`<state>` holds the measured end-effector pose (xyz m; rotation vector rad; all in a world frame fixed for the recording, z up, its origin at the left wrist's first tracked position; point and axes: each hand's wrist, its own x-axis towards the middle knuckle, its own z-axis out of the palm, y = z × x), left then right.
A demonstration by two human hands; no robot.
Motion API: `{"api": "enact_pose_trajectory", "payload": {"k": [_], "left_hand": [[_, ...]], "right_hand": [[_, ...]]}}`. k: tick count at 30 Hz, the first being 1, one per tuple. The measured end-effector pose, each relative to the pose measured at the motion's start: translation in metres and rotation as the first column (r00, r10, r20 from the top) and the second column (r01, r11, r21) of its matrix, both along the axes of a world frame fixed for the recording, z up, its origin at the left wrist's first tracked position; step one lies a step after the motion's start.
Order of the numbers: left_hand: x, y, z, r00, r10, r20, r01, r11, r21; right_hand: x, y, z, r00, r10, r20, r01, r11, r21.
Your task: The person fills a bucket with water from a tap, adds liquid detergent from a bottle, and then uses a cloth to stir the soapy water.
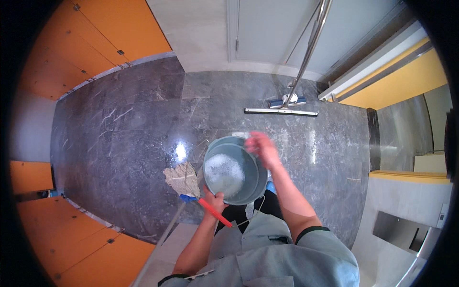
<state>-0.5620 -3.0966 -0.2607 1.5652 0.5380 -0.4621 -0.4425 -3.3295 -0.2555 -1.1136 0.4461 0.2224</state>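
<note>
A grey-green plastic bucket (255, 179) is held in front of my body, tilted, with white suds and water (224, 172) inside. My left hand (214, 201) grips its near left rim, thumb over the edge. The bucket's wire bail with a red grip (215, 212) hangs beside that hand. At the far right rim is my right hand (263, 147), blurred by motion. Whether its fingers touch the rim cannot be made out. Left of the bucket lies a string mop head (183, 179) with a blue clamp (188, 198) and a long pale handle (161, 238).
Wet grey tile floor (118, 143) with foam spots surrounds me. A floor squeegee (281, 112) and a blue-headed mop (287, 102) lean at the far wall. Orange stall partitions (107, 32) line the left. A yellow-edged doorway (394, 84) and a metal wall unit (400, 229) are on the right.
</note>
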Motion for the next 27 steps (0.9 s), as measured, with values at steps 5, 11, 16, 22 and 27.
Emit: {"api": "enact_pose_trajectory", "payload": {"k": [5, 11, 16, 22, 27], "left_hand": [[0.012, 0.020, -0.005, 0.991, -0.033, 0.132, 0.030, 0.999, 0.023], [0.043, 0.018, 0.030, 0.997, -0.013, 0.072, 0.018, 0.998, -0.057], [0.086, 0.017, 0.037, 0.991, 0.030, -0.132, -0.038, 0.998, -0.054], [0.137, 0.013, 0.013, 0.994, 0.028, -0.106, -0.032, 0.999, -0.036], [0.165, 0.015, 0.007, 0.989, 0.017, -0.147, -0.006, 0.997, 0.077]], "right_hand": [[0.031, 0.092, -0.135, 0.756, 0.592, -0.279, -0.628, 0.537, -0.564], [0.033, 0.114, -0.180, 0.679, 0.464, -0.568, -0.519, 0.851, 0.075], [0.104, 0.094, -0.088, 0.881, 0.459, -0.112, -0.019, 0.271, 0.962], [0.262, -0.052, -0.045, 0.796, -0.582, -0.164, 0.571, 0.635, 0.520], [0.268, -0.029, -0.029, 0.922, -0.377, -0.087, 0.370, 0.792, 0.486]]}}
